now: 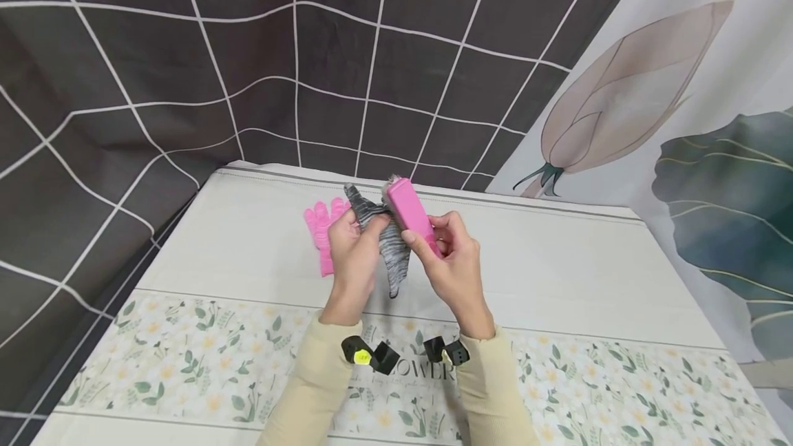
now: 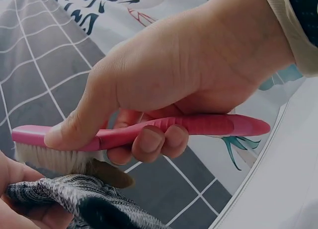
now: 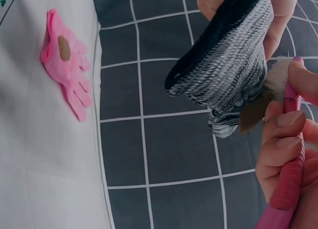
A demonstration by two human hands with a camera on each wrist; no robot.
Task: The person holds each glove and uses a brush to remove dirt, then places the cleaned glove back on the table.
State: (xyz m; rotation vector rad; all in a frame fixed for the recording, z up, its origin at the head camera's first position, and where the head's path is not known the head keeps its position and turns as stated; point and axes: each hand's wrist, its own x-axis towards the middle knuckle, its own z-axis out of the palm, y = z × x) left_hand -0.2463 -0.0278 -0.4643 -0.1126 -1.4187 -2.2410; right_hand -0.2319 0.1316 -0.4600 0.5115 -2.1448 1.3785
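My left hand point(image 1: 352, 250) pinches a grey-and-black knitted glove point(image 1: 394, 253) with a dark cuff. A pink brush point(image 1: 410, 210) is gripped by its handle in my right hand point(image 1: 457, 270), thumb along the back of its head. In the left wrist view the pale bristles point(image 2: 52, 158) meet the folded knit of the glove. Beside the bristles a brown patch point(image 3: 254, 112) shows against the glove in the right wrist view. Left of my left hand, a pink glove point(image 1: 320, 229) lies on the table, with a brown oval point(image 3: 63, 47) on it.
A white cloth point(image 1: 557, 260) with a floral band covers the table. Behind it hangs a dark curtain with white grid lines point(image 1: 334, 54), and at the right a pale leaf-printed curtain point(image 1: 626, 88).
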